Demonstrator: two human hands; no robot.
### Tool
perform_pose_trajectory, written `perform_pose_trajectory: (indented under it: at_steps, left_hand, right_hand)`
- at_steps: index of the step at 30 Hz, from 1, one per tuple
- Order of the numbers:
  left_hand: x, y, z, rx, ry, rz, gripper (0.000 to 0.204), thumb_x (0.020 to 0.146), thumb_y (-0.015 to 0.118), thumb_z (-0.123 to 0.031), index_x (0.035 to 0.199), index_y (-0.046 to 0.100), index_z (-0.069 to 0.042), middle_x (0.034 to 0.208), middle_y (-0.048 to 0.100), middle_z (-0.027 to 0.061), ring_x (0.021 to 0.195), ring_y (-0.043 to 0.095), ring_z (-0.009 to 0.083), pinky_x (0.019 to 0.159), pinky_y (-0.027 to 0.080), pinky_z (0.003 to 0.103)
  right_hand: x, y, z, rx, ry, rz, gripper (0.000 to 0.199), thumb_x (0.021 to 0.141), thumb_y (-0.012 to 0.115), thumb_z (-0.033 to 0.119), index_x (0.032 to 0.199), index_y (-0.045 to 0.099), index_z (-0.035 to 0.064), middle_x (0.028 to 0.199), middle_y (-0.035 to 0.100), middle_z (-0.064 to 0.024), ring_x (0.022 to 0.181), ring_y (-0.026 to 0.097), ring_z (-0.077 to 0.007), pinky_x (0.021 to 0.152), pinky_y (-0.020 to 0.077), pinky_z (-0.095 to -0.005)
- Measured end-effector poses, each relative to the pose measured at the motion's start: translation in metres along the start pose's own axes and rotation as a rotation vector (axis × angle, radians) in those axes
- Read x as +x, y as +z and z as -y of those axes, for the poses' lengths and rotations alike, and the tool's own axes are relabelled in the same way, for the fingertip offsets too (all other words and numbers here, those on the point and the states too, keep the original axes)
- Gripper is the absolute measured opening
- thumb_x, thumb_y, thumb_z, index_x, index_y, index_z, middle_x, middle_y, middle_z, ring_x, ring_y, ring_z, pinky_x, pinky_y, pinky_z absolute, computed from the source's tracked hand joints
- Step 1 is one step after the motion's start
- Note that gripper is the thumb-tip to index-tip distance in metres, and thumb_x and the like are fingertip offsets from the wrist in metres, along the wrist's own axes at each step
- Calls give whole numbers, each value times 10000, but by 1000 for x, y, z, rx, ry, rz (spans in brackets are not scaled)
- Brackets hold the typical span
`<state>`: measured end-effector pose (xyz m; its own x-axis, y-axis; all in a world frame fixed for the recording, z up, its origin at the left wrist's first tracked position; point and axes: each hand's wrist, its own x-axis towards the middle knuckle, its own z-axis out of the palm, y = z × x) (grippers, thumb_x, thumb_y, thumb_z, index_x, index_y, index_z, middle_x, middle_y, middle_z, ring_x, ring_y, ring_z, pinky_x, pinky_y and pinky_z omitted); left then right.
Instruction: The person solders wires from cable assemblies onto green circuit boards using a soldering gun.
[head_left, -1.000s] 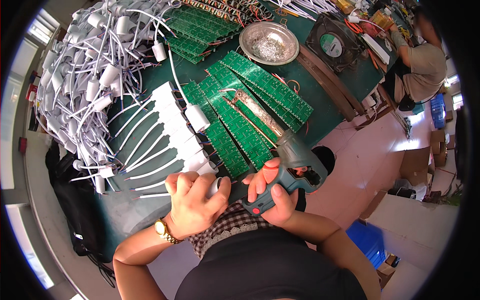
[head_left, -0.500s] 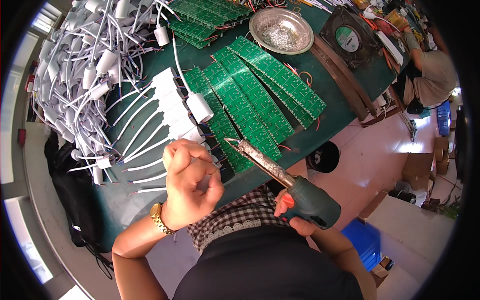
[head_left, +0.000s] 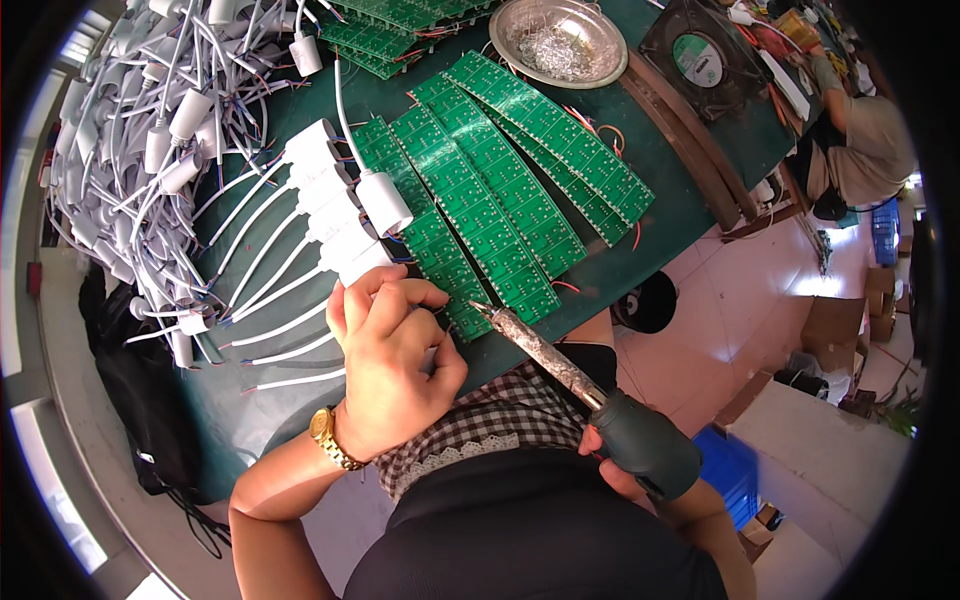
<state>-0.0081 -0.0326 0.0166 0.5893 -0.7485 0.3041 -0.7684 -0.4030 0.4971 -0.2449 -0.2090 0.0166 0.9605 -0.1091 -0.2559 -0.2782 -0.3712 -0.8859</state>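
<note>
My right hand (head_left: 612, 466) is wrapped round the dark handle of a soldering iron (head_left: 550, 358). Its metal tip points up and left, over the lower end of the green circuit boards (head_left: 490, 190). Near that tip, my left hand (head_left: 395, 350) has its fingers curled together at the near end of a row of white cylindrical cable fittings (head_left: 330, 205); whatever they pinch is hidden. White cables with bare coloured ends trail left from the row. One more white fitting (head_left: 383, 203) rests across the row and the boards, its cable running up.
A big heap of white cabled fittings (head_left: 130, 150) covers the table's left. Further back are stacked green boards (head_left: 385, 30), a metal bowl (head_left: 560, 45) of silvery scraps and a black fan (head_left: 697, 62). Another person (head_left: 870, 140) sits at the far right. A black bag (head_left: 140, 390) hangs at left.
My left hand has moved slightly right and down, its fingers reaching more toward the boards. The soldering iron has shifted right and down. The whole view has tilted a little.
</note>
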Motion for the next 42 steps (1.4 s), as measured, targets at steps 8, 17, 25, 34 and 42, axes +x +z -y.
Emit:
perform_pose_trajectory:
  at_steps: [8, 17, 25, 34, 42]
  left_hand:
    - [-3, 5, 2, 3, -33, -38, 171, 591, 644, -7, 656, 512, -95, 1001, 599, 17, 1130, 504, 319, 993, 260, 549]
    - [2, 6, -3, 31, -35, -35, 206, 575, 617, 32, 674, 481, -87, 1005, 569, 62, 1049, 510, 291, 959, 289, 485]
    - [0, 6, -3, 46, -36, -46, 197, 584, 622, 25, 678, 489, -85, 1019, 571, 57, 1075, 508, 297, 988, 278, 520]
    - [1, 6, -3, 45, -36, -49, 195, 593, 620, 21, 696, 492, -84, 1033, 565, 62, 1086, 506, 306, 997, 276, 544]
    - [-2, 5, -2, 58, -27, -50, 188, 605, 622, 19, 698, 494, -82, 1037, 558, 74, 1080, 504, 315, 987, 285, 547]
  right_hand:
    - [-8, 14, -15, -45, -40, -158, 301, 720, 733, 262, 936, 652, 67, 800, 636, -57, 654, 643, -204, 563, 504, -323]
    - [-22, 32, -43, -85, 47, -141, 388, 635, 773, 248, 983, 681, 100, 924, 641, -52, 621, 633, -223, 499, 484, -329]
    - [-16, 25, -32, -23, -38, -217, 264, 825, 724, 188, 955, 625, -20, 777, 647, -70, 622, 630, -136, 567, 520, -270]
    - [-14, 18, -18, 78, 384, -93, 325, 643, 770, 295, 919, 691, 143, 691, 655, -49, 627, 652, -280, 576, 499, -380]
    - [-10, 16, -4, 471, 381, -141, 204, 694, 743, 254, 854, 683, 141, 646, 635, -49, 592, 639, -225, 555, 492, -351]
